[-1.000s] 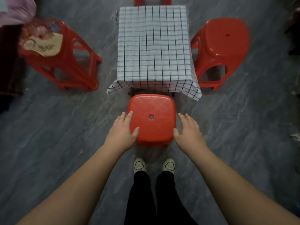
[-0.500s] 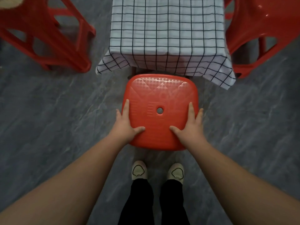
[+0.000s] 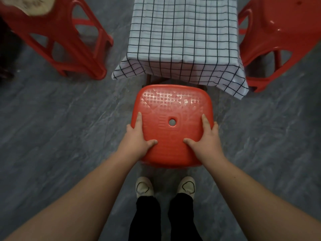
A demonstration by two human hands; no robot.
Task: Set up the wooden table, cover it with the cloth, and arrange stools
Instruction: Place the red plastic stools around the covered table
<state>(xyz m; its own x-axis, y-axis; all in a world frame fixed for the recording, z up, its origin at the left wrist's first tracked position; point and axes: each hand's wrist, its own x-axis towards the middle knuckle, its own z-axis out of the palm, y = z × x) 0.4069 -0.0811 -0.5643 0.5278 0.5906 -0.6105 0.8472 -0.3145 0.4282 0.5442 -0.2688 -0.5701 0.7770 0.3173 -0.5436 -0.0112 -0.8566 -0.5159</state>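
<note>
Red stool (image 3: 171,141) stays gripped by left hand (image 3: 137,142) and right hand (image 3: 206,141).

The square red plastic stool (image 3: 172,126) in the middle has a glossy moulded seat. Its far half is embossed with small flowers that catch the light, and its near half is finely ribbed around a smooth round hole. The white cloth with a thin black grid (image 3: 182,40) is matt woven fabric, flat on top and hanging in soft folds at its corners. The red plastic stool on the left (image 3: 59,18) looks smooth with a dull sheen. The red plastic stool on the right (image 3: 278,32) is shinier, with bright highlights. The grey floor (image 3: 52,127) is streaked like stone, with a faint satin finish. The cream slippers (image 3: 144,186) and black trousers (image 3: 147,220) are matt fabric.
</note>
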